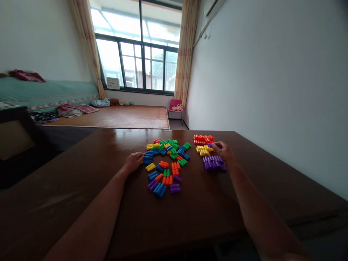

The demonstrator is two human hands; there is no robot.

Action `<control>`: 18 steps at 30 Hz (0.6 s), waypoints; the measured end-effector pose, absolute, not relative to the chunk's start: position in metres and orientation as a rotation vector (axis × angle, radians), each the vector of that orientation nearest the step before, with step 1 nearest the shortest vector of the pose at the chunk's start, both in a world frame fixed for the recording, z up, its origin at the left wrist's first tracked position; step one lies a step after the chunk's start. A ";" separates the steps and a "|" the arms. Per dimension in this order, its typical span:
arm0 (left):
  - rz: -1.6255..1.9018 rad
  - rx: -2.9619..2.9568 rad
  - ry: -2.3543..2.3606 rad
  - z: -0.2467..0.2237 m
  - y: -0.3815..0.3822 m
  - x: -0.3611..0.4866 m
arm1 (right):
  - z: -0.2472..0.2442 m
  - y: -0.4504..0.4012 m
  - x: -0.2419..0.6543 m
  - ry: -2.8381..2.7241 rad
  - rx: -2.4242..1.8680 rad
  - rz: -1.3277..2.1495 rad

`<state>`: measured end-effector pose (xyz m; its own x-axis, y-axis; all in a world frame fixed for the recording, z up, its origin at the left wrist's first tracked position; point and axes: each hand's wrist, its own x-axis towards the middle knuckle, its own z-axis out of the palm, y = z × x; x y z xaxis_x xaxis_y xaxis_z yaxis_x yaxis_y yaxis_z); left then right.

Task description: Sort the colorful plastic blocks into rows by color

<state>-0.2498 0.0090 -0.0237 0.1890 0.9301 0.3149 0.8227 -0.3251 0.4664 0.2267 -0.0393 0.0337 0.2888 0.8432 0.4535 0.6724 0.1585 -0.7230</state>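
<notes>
My right hand is closed, its fingertips pinching a small purple plastic building block over the yellow blocks. Just behind those lie red-orange blocks in a group, and nearer me is a group of purple blocks. At the left edge of a mixed pile, my left hand has its fingers drawn together against blue blocks. A bit of yellow shows by its fingertips, but what they grip is mostly hidden. Green blocks and other colours make up the pile.
The blocks lie on a dark brown glossy table. Loose blue blocks and purple blocks sit toward me. A white wall runs along the right. Beyond the table are a bed and a pink chair.
</notes>
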 end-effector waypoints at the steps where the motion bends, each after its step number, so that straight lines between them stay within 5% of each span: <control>1: 0.823 2.263 1.707 -0.024 0.010 -0.250 | 0.024 -0.044 0.257 -1.344 -1.655 0.181; 7: 0.851 2.272 1.687 -0.025 0.012 -0.254 | -0.015 -0.069 0.336 -1.255 -2.218 0.087; 18: 0.833 2.240 1.674 -0.019 0.009 -0.255 | 0.008 -0.084 0.299 -1.154 -1.781 0.876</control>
